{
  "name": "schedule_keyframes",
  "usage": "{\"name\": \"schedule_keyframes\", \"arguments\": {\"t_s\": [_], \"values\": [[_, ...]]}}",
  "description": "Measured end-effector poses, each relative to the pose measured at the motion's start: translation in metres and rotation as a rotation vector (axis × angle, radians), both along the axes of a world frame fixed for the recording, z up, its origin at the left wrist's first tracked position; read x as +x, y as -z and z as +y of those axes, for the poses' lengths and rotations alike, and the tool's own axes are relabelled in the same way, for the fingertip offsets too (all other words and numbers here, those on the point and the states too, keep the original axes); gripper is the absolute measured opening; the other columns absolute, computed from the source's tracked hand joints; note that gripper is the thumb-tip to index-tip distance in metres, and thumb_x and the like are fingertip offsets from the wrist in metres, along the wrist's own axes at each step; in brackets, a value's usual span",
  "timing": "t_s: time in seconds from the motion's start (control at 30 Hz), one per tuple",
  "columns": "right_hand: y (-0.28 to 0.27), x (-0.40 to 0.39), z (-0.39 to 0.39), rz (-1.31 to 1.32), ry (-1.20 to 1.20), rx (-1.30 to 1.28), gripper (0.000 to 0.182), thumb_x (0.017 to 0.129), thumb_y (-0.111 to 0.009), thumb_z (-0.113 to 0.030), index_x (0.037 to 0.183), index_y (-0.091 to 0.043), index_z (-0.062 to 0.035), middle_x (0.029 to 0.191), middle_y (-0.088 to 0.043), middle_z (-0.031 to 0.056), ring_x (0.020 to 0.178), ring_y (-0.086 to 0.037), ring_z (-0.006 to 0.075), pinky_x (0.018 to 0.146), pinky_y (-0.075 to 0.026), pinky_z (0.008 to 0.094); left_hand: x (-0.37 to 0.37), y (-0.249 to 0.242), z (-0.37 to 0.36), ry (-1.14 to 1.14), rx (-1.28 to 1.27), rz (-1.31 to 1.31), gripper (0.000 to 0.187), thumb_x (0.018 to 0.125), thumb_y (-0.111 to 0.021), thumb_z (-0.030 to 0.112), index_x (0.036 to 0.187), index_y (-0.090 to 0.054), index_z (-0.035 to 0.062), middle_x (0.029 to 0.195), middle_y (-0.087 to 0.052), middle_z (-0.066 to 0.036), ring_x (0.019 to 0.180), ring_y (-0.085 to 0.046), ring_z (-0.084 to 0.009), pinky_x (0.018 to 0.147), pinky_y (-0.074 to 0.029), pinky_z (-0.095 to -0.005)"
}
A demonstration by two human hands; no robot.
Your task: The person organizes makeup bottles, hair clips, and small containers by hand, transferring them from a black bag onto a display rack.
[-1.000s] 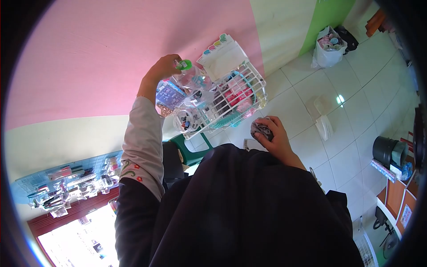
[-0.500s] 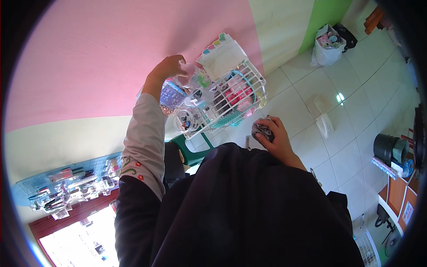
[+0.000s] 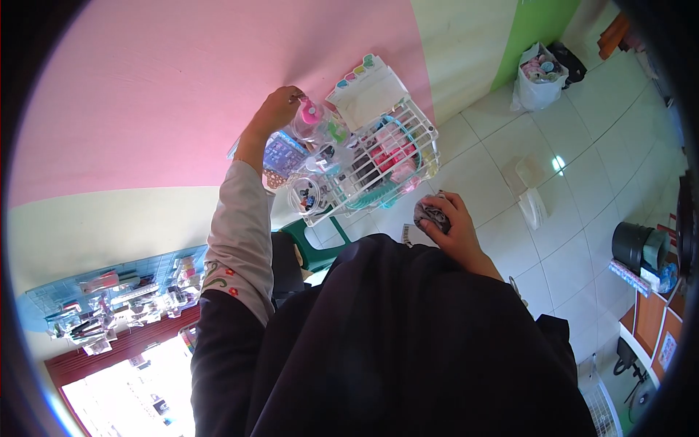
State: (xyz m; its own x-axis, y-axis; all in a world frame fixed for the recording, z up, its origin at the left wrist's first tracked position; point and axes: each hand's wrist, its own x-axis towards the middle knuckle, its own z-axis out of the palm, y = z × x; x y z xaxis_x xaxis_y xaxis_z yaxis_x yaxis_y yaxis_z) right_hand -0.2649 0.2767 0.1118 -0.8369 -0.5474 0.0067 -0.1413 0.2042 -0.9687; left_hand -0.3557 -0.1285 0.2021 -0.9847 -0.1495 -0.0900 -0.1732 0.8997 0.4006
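Note:
At the wall side of the rack, my left hand is closed in a pinch on a small bright pink item. Its exact kind is too small to make out. It hangs at the mouth of a clear plastic jar that has something green in it. Another clear container and a round clear tub with small dark pieces stand nearby on the white wire rack. Close to my body, my right hand is wrapped round a crumpled grey cloth.
A white board with coloured tabs leans behind the rack, and a purple patterned pack lies beside it. Below is a green plastic stool. A filled white bag stands on the tiled floor, with a white plastic piece further right.
My left hand has risen slightly from the jar, and the pink item now shows clearly below its fingers. My right hand keeps the cloth in nearly the same place.

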Motion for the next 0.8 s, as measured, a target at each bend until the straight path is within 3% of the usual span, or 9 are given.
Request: {"name": "schedule_keyframes", "arguments": {"t_s": [0.1,0.3,0.43,0.53,0.63,0.8], "values": [[0.001,0.001,0.001,0.008,-0.014,0.005,0.037,0.077,-0.069,-0.02,0.112,-0.058,-0.0138,0.113,-0.048,0.0145,0.101,-0.053,0.0328,0.087,-0.044,0.0381,0.003,-0.01,-0.003,-0.05,0.016,-0.133,0.022,0.081,-0.055,0.008,0.1,-0.063,-0.0004,0.102,-0.065,-0.017,0.095,-0.062,-0.0302,0.084,-0.048,-0.0356],[-0.001,0.003,0.001,0.01,-0.022,-0.017,0.037,0.077,-0.068,-0.019,0.112,-0.058,-0.0132,0.113,-0.048,0.0147,0.101,-0.053,0.0323,0.087,-0.044,0.0382,0.01,0.005,-0.001,0.041,-0.192,-0.192,0.021,0.081,-0.061,0.009,0.101,-0.065,0.0034,0.095,-0.067,-0.013,0.089,-0.064,-0.0265,0.081,-0.049,-0.0345],[-0.002,0.005,0.003,0.034,-0.024,-0.001,0.037,0.077,-0.068,-0.019,0.112,-0.058,-0.0134,0.112,-0.047,0.0146,0.101,-0.052,0.0319,0.087,-0.044,0.0382,0.005,0.033,-0.006,0.171,-0.339,-0.268,0.017,0.075,-0.066,0.01,0.09,-0.07,0.0056,0.092,-0.066,-0.014,0.084,-0.063,-0.0295,0.078,-0.049,-0.0368],[0.0,0.007,0.005,0.048,-0.015,0.001,0.037,0.077,-0.068,-0.018,0.112,-0.058,-0.0136,0.112,-0.047,0.0143,0.101,-0.052,0.0319,0.087,-0.044,0.038,0.001,0.042,0.001,0.19,-0.478,-0.402,0.022,0.074,-0.065,0.008,0.096,-0.069,0.0071,0.093,-0.067,-0.013,0.086,-0.063,-0.0292,0.079,-0.049,-0.0367],[0.0,0.009,0.008,0.019,-0.004,0.0,0.037,0.077,-0.068,-0.018,0.112,-0.058,-0.0139,0.112,-0.048,0.0144,0.101,-0.053,0.0323,0.087,-0.044,0.0379,-0.001,0.041,0.004,0.182,-0.522,-0.374,0.028,0.074,-0.063,0.006,0.101,-0.067,0.008,0.096,-0.066,-0.012,0.089,-0.062,-0.0294,0.08,-0.049,-0.0363],[0.0,0.01,0.008,0.024,0.017,0.002,0.037,0.076,-0.068,-0.018,0.112,-0.058,-0.0135,0.112,-0.048,0.0147,0.1,-0.053,0.0327,0.087,-0.044,0.0382,-0.005,0.046,-0.007,0.231,-0.436,-0.37,0.032,0.073,-0.062,0.007,0.105,-0.065,0.008,0.1,-0.066,-0.012,0.092,-0.062,-0.029,0.082,-0.049,-0.0361]]}}
